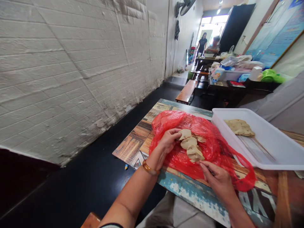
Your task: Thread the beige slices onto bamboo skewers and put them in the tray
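Several thin, tan, floppy slices hang in an overlapping row (189,143) between my two hands, above a red plastic bag. My left hand (169,139), with an amber-coloured bangle on the wrist, pinches the uppermost slice between thumb and fingers. At the lower end of the row, my right hand (217,177) is closed in a pinch; a stick there, if any, is hidden by the slices and fingers. The spread-out red bag (171,122) has more tan pieces (201,139) lying in it. Similar tan slices on thin skewers (239,127) lie in a white tray to the right.
The white plastic tray (277,167) rests on the wood-patterned table (128,147). A white brick-pattern wall (71,79) runs along the left. Farther off are a wooden bench (187,91), a cluttered table with a green container (270,76), and people (202,43) near the doorway.
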The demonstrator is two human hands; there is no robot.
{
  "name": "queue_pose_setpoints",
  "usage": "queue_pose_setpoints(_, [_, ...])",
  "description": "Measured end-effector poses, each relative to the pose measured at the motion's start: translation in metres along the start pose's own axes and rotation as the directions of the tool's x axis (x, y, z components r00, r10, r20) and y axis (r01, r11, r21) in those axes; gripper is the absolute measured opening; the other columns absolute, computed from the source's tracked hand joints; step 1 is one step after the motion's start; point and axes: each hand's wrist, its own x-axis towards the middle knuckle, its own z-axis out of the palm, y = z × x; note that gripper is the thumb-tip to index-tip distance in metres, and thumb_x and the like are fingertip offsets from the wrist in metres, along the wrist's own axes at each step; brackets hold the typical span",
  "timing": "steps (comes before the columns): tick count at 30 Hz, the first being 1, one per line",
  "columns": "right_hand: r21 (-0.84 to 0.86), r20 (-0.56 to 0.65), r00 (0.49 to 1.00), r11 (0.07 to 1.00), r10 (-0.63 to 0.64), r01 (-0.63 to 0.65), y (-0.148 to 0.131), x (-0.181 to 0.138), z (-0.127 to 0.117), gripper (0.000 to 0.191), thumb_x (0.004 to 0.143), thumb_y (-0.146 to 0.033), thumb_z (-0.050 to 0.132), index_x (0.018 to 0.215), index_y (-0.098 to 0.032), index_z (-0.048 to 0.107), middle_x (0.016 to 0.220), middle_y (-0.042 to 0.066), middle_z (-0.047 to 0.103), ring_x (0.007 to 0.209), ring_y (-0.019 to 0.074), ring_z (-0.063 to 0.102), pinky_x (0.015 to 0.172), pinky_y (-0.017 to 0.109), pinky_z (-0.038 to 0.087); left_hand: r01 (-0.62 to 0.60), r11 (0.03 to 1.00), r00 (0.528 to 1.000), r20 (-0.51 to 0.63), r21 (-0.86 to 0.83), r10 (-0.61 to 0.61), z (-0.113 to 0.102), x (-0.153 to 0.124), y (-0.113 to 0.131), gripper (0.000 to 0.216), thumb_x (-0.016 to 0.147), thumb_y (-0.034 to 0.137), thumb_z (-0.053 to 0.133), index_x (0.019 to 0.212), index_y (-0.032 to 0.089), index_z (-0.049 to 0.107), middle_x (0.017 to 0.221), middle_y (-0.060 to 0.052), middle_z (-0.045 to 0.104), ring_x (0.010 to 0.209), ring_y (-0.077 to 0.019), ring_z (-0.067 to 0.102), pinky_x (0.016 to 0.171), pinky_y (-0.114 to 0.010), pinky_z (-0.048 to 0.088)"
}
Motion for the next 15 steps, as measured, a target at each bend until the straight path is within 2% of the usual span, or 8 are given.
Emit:
queue_pose_setpoints(9, [0.038, 0.011, 1.0, 0.999, -0.002, 0.002, 0.0043, -0.0005, 0.0012, 0.035, 0.084, -0.047, 0.05, 0.093, -0.021, 0.072, 0.054, 0.0, 0.062, 0.047, 0.0156, 0.058, 0.045, 0.024, 0.048, 0.041, 0.998, 0.999, 0.031, -0.044, -0.04, 0.0001, -0.0011, 0.0021, 0.027, 0.055, 0.024, 0.077, 0.077, 0.012, 0.066, 0.064, -0.001, 0.059, 0.054, -0.0078, 0.05, 0.052, -0.021, 0.036])
queue_pose_setpoints(15, [0.027, 0.007, 1.0, 1.0, -0.017, 0.017, 0.0016, 0.0008, 0.0019, 0.034, 0.085, -0.046, 0.05, 0.092, -0.02, 0.071, 0.053, 0.0, 0.06, 0.047, 0.0151, 0.057, 0.045, 0.023, 0.048, -0.005, 1.0, 1.0, 0.009, 0.017, 0.005, 0.0013, -0.0018, -0.0025, 0.029, 0.055, 0.028, 0.078, 0.076, 0.012, 0.067, 0.064, 0.0, 0.059, 0.055, -0.0071, 0.049, 0.056, -0.021, 0.037])
